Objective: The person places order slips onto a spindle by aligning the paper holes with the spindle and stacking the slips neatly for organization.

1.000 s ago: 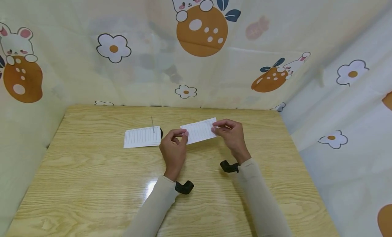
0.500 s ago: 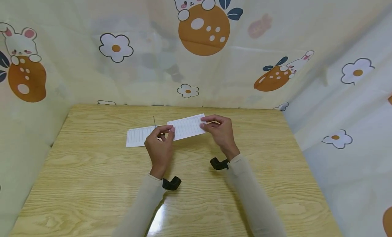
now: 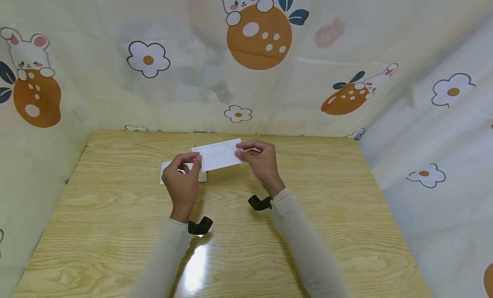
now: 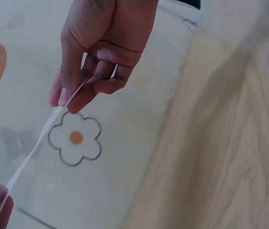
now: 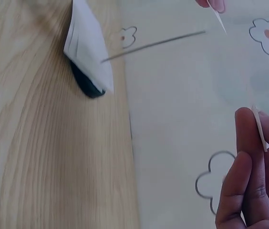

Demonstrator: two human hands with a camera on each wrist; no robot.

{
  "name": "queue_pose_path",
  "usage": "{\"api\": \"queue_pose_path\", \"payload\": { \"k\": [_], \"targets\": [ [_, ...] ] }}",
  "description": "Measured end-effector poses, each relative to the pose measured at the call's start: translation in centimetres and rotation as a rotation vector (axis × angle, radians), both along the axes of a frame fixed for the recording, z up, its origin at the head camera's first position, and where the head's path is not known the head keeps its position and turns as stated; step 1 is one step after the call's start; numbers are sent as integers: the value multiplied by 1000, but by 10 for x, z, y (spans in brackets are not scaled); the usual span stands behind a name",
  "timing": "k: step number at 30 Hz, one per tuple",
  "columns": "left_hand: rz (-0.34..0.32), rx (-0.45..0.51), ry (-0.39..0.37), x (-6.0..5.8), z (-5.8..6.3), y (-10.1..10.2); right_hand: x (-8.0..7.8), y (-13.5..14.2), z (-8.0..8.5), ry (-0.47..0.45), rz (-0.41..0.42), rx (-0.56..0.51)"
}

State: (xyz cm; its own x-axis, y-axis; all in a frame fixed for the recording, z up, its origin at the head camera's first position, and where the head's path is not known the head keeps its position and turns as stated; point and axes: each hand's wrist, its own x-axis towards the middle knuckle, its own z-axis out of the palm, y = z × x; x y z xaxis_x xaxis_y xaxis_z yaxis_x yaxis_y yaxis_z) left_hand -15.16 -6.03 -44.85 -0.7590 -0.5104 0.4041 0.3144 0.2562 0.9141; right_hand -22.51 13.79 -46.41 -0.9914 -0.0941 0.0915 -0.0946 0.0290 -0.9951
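A white paper slip (image 3: 219, 156) with ruled lines is stretched between the two hands, raised above the table. My left hand (image 3: 182, 184) pinches its left end with thumb and fingers. The right end is pinched by my right hand (image 3: 261, 162); in the left wrist view that right hand (image 4: 107, 52) shows whole, the slip edge-on. Beneath and behind the left hand lies a stack of similar slips (image 3: 203, 177), partly covered. In the right wrist view a thin metal spike (image 5: 153, 46) rises through the stacked slips (image 5: 87, 43), which sit on a dark round base (image 5: 84, 82).
The wooden table (image 3: 115, 229) reaches back to a cream curtain (image 3: 185, 88) printed with flowers and rabbits on fruit. Another curtain side (image 3: 420, 131) borders the right edge. A black wrist camera mount (image 3: 200, 225) juts from the left wrist, another (image 3: 259, 202) from the right.
Both hands have carried the slip left and slightly away from the body, until it overlaps the spike and the stack's right part in the head view. Both still pinch its ends.
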Motion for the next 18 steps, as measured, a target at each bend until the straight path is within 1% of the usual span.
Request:
{"api": "queue_pose_path", "payload": {
  "k": [10, 13, 18],
  "targets": [
    [57, 20, -28, -2, 6, -25, -5, -31, 3, 3, 28, -16],
    [71, 24, -45, -6, 0, -32, -5, -38, 4, 4, 37, -17],
    [103, 15, -79, -14, -17, -47, -8, -48, 2, 8, 43, -4]
  ]
}}
